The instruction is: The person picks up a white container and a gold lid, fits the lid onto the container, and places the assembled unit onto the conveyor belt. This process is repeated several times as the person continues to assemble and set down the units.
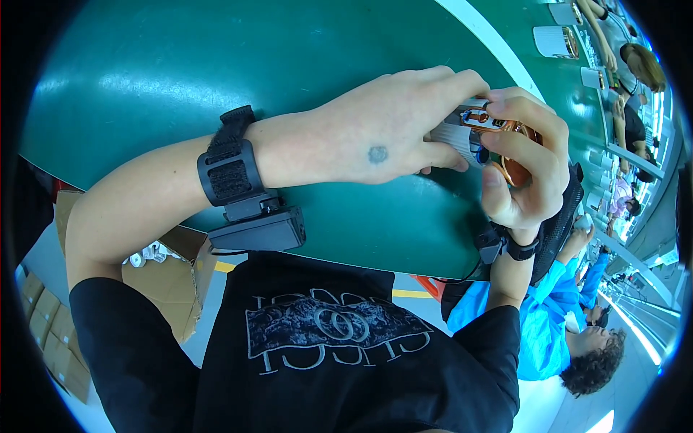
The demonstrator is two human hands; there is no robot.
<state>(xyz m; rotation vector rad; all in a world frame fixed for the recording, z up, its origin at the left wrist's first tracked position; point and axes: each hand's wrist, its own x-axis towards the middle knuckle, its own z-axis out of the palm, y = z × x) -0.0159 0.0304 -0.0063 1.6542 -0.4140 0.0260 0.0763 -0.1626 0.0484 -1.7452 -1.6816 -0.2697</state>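
A ribbed, grey-white cylinder [453, 136] with a shiny copper-coloured end [514, 172] lies on its side between my two hands above the green table. My left hand [393, 126] reaches across from the left and is closed around the ribbed body, thumb below and fingers above. At the copper end, my right hand [538, 162] curls its fingers over the piece, with the thumb on the near side. A small opening with copper and dark details shows between the hands. My fingers hide much of the cylinder, and its exact kind cannot be made out.
Green table [216, 79] spreads ahead, crossed by a white strip [498, 47]. Similar ribbed cylinders [554, 42] stand at far right, near other people. A person in blue [541, 325] sits close on my right. An open cardboard box [170, 289] with white parts stands below left.
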